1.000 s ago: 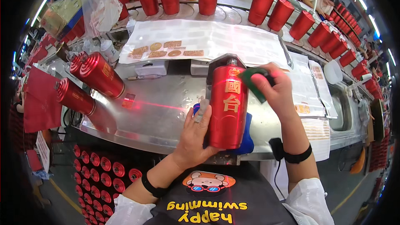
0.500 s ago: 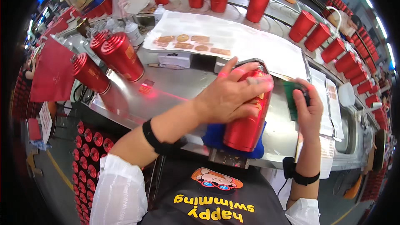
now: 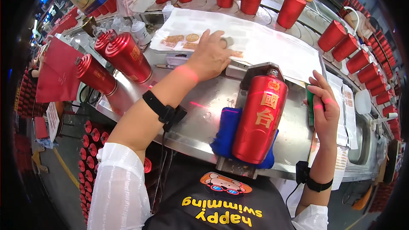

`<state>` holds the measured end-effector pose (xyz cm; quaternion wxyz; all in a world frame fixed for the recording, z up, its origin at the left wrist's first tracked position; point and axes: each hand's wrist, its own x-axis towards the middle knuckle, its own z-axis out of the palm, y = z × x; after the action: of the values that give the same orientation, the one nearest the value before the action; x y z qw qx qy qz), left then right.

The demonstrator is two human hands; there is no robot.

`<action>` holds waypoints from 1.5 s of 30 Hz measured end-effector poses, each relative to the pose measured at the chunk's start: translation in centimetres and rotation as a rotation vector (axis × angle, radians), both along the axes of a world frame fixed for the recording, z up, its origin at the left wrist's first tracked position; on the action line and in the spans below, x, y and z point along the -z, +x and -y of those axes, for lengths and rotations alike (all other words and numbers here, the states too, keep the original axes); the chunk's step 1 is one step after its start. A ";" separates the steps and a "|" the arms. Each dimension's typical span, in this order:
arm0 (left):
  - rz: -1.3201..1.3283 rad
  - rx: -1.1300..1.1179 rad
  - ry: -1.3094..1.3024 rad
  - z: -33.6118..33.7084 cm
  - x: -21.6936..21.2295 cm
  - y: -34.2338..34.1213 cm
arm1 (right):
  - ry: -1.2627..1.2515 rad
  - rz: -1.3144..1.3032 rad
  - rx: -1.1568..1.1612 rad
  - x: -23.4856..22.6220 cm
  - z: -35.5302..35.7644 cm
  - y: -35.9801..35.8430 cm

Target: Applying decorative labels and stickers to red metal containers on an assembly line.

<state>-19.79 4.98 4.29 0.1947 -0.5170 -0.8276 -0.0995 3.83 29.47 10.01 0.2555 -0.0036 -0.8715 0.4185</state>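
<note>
A red metallic bottle point(image 3: 252, 138) with gold characters lies tilted on a blue cloth point(image 3: 226, 130), its neck end against a dark angled holder point(image 3: 251, 75). My left hand point(image 3: 212, 55) is away from the bottle, over a white sheet point(image 3: 279, 51) bearing gold decals point(image 3: 171, 41). Its fingers are apart, and some decals are hidden beneath it. To the right of the bottle, my right hand point(image 3: 327, 110) is closed around a flat green scraper point(image 3: 310, 106), partly hidden by the fingers.
Several red bottles point(image 3: 128, 57) stand at the left of the metal worktop point(image 3: 179, 121). Behind the sheet, more red bottles point(image 3: 291, 10) stand on a curved conveyor. A sink point(image 3: 360, 145) is at the right, and red bottles point(image 3: 88, 140) are massed below the worktop's left edge.
My left hand has left the bottle and moved up and left to the decal sheet, uncovering the gold characters. The conveyor bottles have shifted right. My right hand still holds the scraper.
</note>
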 end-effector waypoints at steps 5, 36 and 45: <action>-0.014 0.097 0.158 -0.3 0.4 -0.4 | -0.017 0.009 0.019 -0.2 -0.4 0.5; 1.554 0.334 1.167 -6.7 -14.1 4.5 | 0.108 -0.270 -0.006 -3.1 0.9 -9.3; 1.671 0.037 1.191 -10.2 -9.0 -1.1 | -0.165 0.760 -0.054 -3.7 -9.7 -14.8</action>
<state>-20.88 15.13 13.33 -0.2206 -0.1146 -0.5071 -0.8253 -10.99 39.16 13.73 -0.0978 -0.1559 -0.8672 0.4628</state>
